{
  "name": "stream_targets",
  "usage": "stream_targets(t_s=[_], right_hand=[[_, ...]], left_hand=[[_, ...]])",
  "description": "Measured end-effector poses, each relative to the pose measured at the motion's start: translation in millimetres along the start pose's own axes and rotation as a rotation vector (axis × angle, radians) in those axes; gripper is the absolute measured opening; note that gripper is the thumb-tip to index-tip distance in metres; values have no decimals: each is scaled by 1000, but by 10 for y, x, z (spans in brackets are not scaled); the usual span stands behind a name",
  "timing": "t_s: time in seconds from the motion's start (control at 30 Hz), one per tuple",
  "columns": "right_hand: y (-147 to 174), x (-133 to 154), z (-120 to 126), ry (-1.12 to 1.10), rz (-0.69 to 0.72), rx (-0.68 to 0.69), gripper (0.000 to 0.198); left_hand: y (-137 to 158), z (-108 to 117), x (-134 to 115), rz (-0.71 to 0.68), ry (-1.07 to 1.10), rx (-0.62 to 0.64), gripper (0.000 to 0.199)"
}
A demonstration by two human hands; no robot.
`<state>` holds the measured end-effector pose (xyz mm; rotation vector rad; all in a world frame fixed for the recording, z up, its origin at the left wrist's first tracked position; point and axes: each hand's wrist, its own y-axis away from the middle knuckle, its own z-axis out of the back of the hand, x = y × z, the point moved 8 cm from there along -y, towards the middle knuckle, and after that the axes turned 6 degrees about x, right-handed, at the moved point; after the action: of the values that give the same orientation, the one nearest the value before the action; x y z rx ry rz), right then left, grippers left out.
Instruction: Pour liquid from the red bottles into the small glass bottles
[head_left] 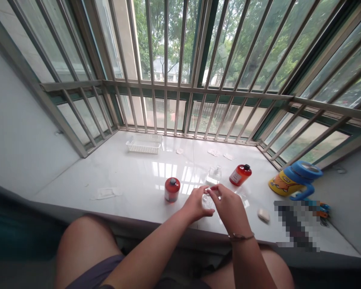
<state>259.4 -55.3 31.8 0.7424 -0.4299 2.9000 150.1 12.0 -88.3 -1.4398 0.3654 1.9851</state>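
Near the ledge's front edge, my left hand (pixel 197 204) curls its fingers and thumb around a small clear bottle (pixel 207 200). My right hand (pixel 227 202) closes thumb and fingertips at the bottle's top; what they pinch is too small and covered to make out. Just beyond the hands a clear pump bottle (pixel 214 176) stands upright. To the left is a red bottle with a dark cap (pixel 172 190). Another red bottle with a pale label (pixel 240 175) is to the right, behind my right hand.
A white perforated basket (pixel 143 145) sits at the back left. Flat clear packaging (pixel 106 193) lies at left. A blue-and-yellow jug (pixel 293 179), a pale soap-like piece (pixel 263 215) and a pixelated area are at right. White scraps (pixel 213 153) lie near the barred window (pixel 186 94).
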Motion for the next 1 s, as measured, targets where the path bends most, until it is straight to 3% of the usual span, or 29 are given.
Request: stream_targets(t_s=[0.17, 0.37, 0.6, 0.77, 0.87, 1.0], right_hand=[[57, 149, -34, 70, 50, 49, 16], [69, 220, -375, 14, 73, 170, 5], [327, 4, -646, -319, 30, 108, 36], [453, 7, -686, -342, 28, -11, 44], [496, -22, -718, -431, -52, 18, 55], [604, -279, -747, -544, -170, 1, 67]], left_hand=[[145, 62, -90, 23, -22, -3, 100], [254, 101, -191, 22, 22, -21, 93], [360, 100, -43, 44, 32, -66, 93], [380, 93, 25, 52, 30, -91, 89], [370, 84, 34, 61, 34, -81, 94], [355, 65, 43, 71, 43, -85, 107]])
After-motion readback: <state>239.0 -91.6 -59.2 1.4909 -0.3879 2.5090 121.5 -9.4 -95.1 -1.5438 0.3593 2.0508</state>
